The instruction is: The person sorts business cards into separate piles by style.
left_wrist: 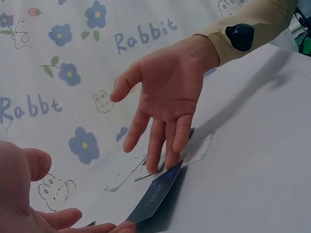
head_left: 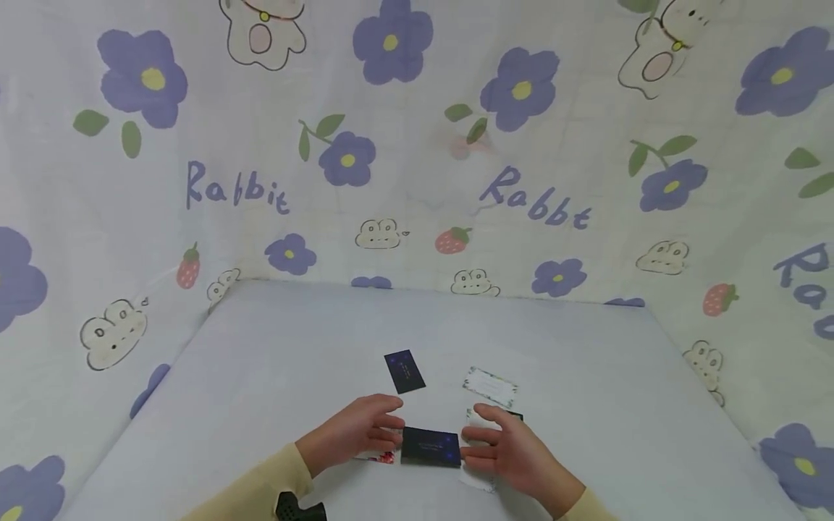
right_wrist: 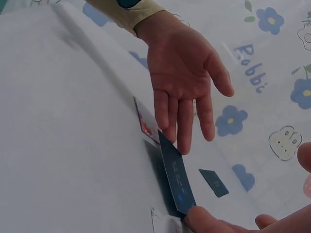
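Note:
A dark blue card (head_left: pixel 430 445) is held lifted between my two hands, tilted on its long edge just above the pale table (head_left: pixel 586 376). My left hand (head_left: pixel 371 428) touches its left end with straight fingers. My right hand (head_left: pixel 487 441) presses its right end the same way. In the left wrist view the right hand (left_wrist: pixel 165 92) is spread open over the card (left_wrist: pixel 155 194). In the right wrist view the left hand (right_wrist: pixel 184 82) reaches down to the card (right_wrist: pixel 176 177). A card with red print (head_left: pixel 383 457) lies under the left hand.
A second dark card (head_left: pixel 405 371) lies flat further back, and a white patterned card (head_left: pixel 490 386) lies to its right. More white cards (head_left: pixel 476 479) lie under the right hand. A flower-and-rabbit cloth (head_left: pixel 417 166) walls in the table on three sides.

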Tool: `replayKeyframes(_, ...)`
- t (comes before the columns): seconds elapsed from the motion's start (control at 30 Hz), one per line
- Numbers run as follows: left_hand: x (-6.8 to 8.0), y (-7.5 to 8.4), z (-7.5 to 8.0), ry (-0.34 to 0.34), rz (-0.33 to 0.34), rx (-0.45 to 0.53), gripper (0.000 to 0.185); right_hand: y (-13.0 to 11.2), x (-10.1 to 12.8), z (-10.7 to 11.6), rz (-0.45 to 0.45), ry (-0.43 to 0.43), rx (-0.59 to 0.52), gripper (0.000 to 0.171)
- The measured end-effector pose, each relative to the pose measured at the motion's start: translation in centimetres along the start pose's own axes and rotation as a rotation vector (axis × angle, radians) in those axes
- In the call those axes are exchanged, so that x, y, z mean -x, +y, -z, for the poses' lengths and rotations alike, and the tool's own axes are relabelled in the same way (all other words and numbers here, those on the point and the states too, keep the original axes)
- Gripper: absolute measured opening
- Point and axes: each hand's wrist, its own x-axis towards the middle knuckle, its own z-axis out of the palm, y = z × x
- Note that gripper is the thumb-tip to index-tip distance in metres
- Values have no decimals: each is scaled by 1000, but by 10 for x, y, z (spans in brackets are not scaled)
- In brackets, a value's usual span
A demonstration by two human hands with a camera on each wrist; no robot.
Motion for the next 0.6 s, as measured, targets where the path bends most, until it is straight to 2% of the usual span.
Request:
replayKeyframes(0.27, -3, -1, -12, -20, 69, -7, 67, -5, 0, 5, -38, 88, 65, 73)
replayKeyframes(0.37, -2, 0, -14, -35, 75, 2, 67, -6, 2, 5, -31, 74, 97, 70)
replayKeyframes(0.6, 2, 5, -18, -24, 82, 11, 67, -8, 6, 5, 8, -4, 144, 70)
